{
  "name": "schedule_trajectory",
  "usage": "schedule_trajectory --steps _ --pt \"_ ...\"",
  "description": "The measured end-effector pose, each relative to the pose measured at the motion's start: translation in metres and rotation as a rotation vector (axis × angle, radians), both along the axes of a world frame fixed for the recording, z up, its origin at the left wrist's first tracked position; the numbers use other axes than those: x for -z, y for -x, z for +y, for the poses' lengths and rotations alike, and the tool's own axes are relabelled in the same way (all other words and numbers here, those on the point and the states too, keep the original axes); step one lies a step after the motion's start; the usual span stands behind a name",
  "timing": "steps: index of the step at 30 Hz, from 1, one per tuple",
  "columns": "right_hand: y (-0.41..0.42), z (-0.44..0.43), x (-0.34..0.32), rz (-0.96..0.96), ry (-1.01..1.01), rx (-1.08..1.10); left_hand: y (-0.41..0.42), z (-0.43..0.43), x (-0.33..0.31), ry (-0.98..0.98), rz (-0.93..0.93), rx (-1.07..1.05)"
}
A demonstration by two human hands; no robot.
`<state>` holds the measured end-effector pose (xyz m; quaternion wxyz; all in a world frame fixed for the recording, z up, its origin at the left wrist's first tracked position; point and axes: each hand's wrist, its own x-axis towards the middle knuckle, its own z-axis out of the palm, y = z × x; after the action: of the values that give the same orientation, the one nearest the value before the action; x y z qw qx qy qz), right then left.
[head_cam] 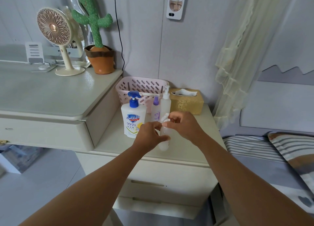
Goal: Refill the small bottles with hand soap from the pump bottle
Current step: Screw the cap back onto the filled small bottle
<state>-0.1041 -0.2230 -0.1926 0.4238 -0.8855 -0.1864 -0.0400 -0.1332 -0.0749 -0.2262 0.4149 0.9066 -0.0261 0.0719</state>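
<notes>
- Two bare hands meet over a cream nightstand point(112, 140), working on one small clear bottle point(163, 141).
- The left hand point(147, 135) grips that bottle by its body: the thumb curls across the front and the other fingers wrap round the upper part.
- The right hand point(186, 127) comes in from the other side, its fingertips bent and pinching a white cap point(165, 117) at the bottle's top.
- Whether the cap is seated on the neck or lifted free of it cannot be told, since the fingers cover the join.
- The small clear bottle is held nearly upright near the front middle of the nightstand, its base low at the surface; contact with the top is unclear.
- Just left of the hands stands the pump bottle point(133, 122), white with a blue pump head and a blue-and-yellow label, upright and untouched.
- Behind the hands stand a purple-capped bottle point(155, 110) and, beside it, a tall clear bottle point(165, 103) with a white pump.
- A pink basket point(136, 86) sits at the back against the wall, with a gold tissue box point(186, 103) to its right.
- To the left, a higher desk point(42, 93) carries a fan point(54, 30) and a green cactus toy point(95, 25).
- At the right edge lie a bed point(251, 149) with striped bedding and a pale curtain point(237, 55).
</notes>
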Motion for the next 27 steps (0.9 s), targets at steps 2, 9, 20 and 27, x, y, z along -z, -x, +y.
schedule_trajectory --steps 2,9,20,27 --pt "0.001 0.004 0.000 -0.021 0.020 0.068 0.001 0.000 -0.001 -0.001 -0.009 -0.007" --pt "0.001 -0.003 -0.007 0.015 0.126 -0.041 -0.001 0.000 -0.001 -0.003 -0.002 0.008" --pt "0.002 -0.006 -0.005 0.055 0.076 -0.020 -0.001 0.000 0.001 -0.010 -0.020 0.018" --pt "0.002 0.002 0.004 0.062 -0.028 0.110 -0.001 0.000 0.000 -0.010 -0.020 0.009"
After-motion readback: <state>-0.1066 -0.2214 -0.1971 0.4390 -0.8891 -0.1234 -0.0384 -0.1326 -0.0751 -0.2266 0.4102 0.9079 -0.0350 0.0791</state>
